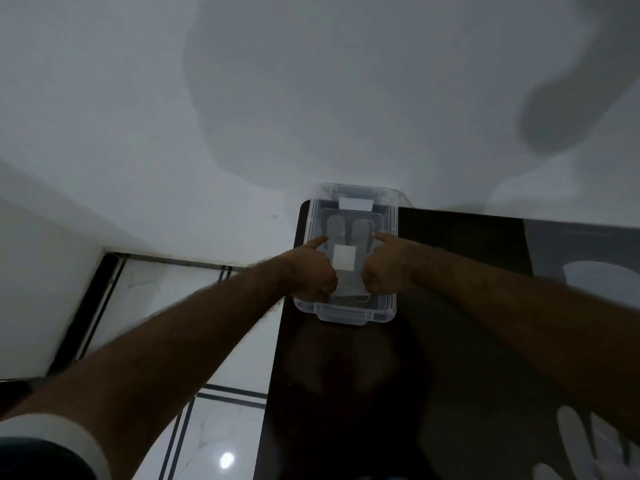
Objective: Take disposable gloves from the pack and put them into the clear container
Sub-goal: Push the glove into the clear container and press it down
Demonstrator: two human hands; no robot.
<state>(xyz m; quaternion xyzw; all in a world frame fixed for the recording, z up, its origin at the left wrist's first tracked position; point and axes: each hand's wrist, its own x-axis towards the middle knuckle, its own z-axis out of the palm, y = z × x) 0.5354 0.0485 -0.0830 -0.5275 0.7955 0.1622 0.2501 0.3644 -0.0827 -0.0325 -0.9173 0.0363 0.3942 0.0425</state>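
Head view: both hands reach into a clear rectangular plastic container [346, 311] on the glossy black desk [346, 393]. Left hand [313, 271] and right hand [388, 271] are curled with forefingers extended, pressing thin translucent gloves [346, 230] flat inside it.

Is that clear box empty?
No. The clear container holds a glove, pressed down by both hands.

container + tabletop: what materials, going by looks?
Clear container: looks like clear moulded plastic, glossy; its contents and the dark surface beneath show through its walls. Table: dark and glossy, faintly reflective, possibly glass or lacquer; can't tell which.
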